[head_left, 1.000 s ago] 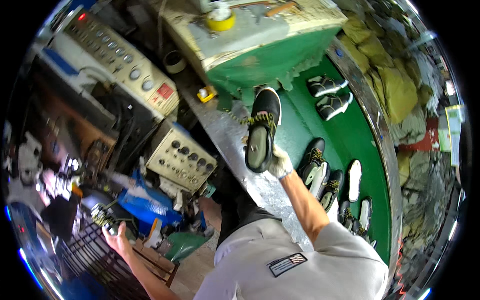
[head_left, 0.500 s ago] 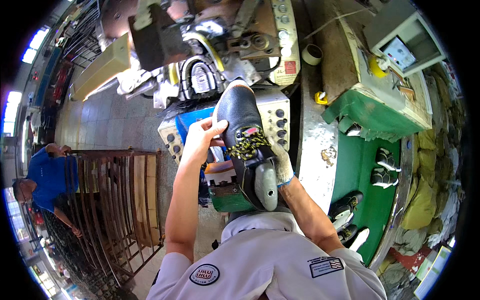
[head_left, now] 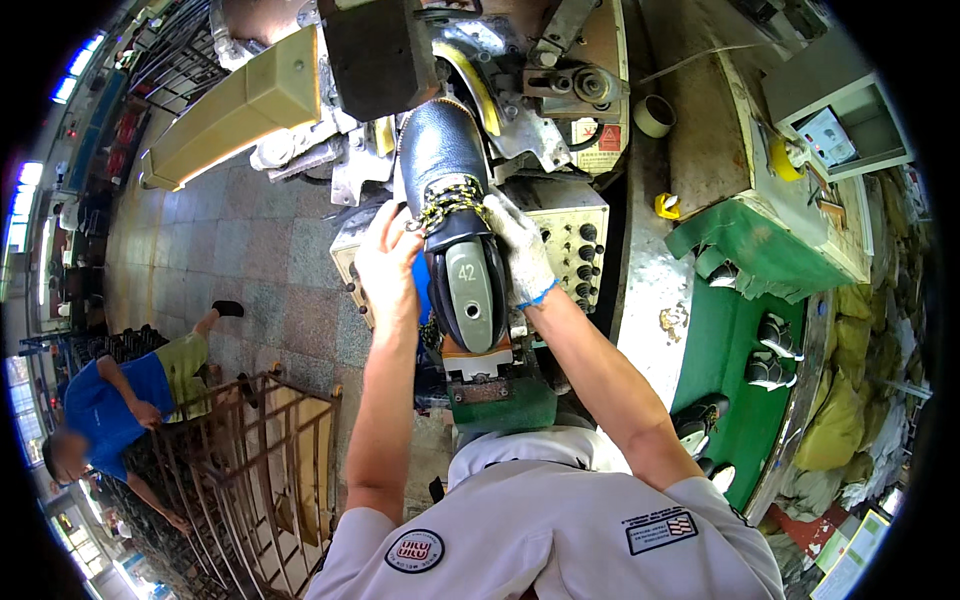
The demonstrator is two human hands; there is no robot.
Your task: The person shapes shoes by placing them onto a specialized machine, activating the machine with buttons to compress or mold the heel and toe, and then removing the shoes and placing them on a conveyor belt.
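Observation:
A black leather shoe upper point(head_left: 438, 145) with yellow-and-black laces sits on a grey shoe last point(head_left: 467, 282), toe pointing away from me. Its toe lies in the jaws of a machine point(head_left: 510, 110), below a dark block point(head_left: 375, 60). My left hand point(head_left: 388, 262), bare, is closed on the left side of the shoe near the laces. On the opposite side, my right hand point(head_left: 520, 250), in a whitish knit glove with a blue cuff, grips the shoe. The fingertips of the right hand are partly hidden by the shoe.
Control knobs line a beige box point(head_left: 565, 225) under the machine. To the right runs a green shelf point(head_left: 735, 395) with several shoes, beside a workbench point(head_left: 700, 130). At the left, a person in a blue shirt point(head_left: 125, 400) stands by a rusty metal rack point(head_left: 270, 470).
Both hands have moved the shoe forward and turned it upright, so its toe now sits in the machine's jaws. At left, the person has stepped, a leg now showing past the rack.

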